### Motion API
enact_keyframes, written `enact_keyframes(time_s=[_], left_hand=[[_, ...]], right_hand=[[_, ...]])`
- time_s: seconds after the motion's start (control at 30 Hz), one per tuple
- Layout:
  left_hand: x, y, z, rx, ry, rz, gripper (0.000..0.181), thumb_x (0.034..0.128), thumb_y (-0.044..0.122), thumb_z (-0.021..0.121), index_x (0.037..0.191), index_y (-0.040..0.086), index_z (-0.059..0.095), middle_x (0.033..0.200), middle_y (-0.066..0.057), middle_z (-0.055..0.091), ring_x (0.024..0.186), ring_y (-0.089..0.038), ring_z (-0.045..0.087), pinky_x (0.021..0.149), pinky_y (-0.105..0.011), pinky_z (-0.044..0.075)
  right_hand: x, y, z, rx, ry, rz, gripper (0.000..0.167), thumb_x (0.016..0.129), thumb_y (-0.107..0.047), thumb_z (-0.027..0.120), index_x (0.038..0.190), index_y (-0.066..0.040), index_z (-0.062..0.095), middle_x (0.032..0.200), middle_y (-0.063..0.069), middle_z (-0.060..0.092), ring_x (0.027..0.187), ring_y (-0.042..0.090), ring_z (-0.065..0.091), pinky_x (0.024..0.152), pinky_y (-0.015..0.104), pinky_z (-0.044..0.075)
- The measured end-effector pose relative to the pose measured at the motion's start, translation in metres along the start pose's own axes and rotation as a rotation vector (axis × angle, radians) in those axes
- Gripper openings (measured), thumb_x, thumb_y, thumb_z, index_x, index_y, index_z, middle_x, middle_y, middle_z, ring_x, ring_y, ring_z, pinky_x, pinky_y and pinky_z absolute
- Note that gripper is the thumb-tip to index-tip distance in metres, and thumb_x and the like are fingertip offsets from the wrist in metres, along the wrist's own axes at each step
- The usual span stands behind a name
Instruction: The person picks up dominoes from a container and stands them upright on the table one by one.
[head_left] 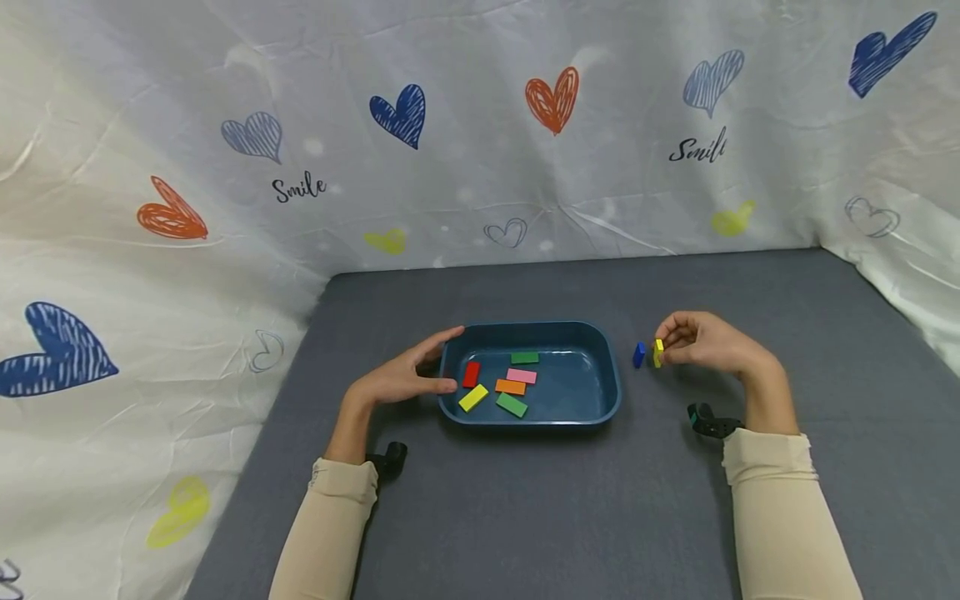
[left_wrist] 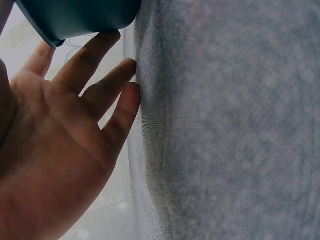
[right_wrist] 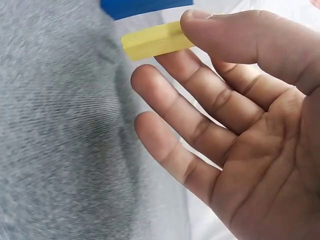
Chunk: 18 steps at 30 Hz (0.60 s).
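Observation:
My left hand point(head_left: 405, 372) rests against the left end of a dark teal tray point(head_left: 577, 419), thumb at the rim. In the left wrist view, its fairly straight fingers point(left_wrist: 92, 55) touch the outer wall of the tray point(left_wrist: 85, 17). To the right of the tray, my right hand point(head_left: 708, 340) pinches a small yellow block point(head_left: 658, 353), held upright, between thumb and fingertips. A blue block point(head_left: 639, 355) stands upright just left of it. The right wrist view shows the thumb on the yellow block point(right_wrist: 155, 41), with the blue block point(right_wrist: 145, 6) beyond.
Inside the tray lie a red block point(head_left: 471, 374), another yellow block point(head_left: 473, 397), an orange block point(head_left: 510, 387), a pink block point(head_left: 521, 376) and two green blocks, one at the back point(head_left: 524, 357). A grey cloth point(head_left: 570, 517) covers the table. A printed white curtain point(head_left: 465, 167) hangs behind.

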<state>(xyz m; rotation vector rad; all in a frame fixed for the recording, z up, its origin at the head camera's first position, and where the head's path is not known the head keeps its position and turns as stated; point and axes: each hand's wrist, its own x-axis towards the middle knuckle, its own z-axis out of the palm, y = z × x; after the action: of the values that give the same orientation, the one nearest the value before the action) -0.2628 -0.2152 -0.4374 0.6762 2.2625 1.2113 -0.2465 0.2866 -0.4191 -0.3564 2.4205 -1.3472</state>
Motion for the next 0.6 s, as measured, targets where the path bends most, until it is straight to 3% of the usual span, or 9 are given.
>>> enact_keyframes(time_s=[0.6], left_hand=[[0.0005,-0.0003,-0.0004,0.001,-0.002,0.008,0.085,0.0945,0.032,0.075,0.161,0.043,0.023,0.172,0.001,0.013,0.155,-0.042,0.022,0.115,-0.069,0.032]], right_hand=[[0.0037,0.0092,0.0036,0.027,-0.016,0.018,0.026,0.092,0.000,0.070,0.113,0.007,0.056,0.102,0.017,0.067,0.086,0.015,0.066,0.074,0.031,0.056]])
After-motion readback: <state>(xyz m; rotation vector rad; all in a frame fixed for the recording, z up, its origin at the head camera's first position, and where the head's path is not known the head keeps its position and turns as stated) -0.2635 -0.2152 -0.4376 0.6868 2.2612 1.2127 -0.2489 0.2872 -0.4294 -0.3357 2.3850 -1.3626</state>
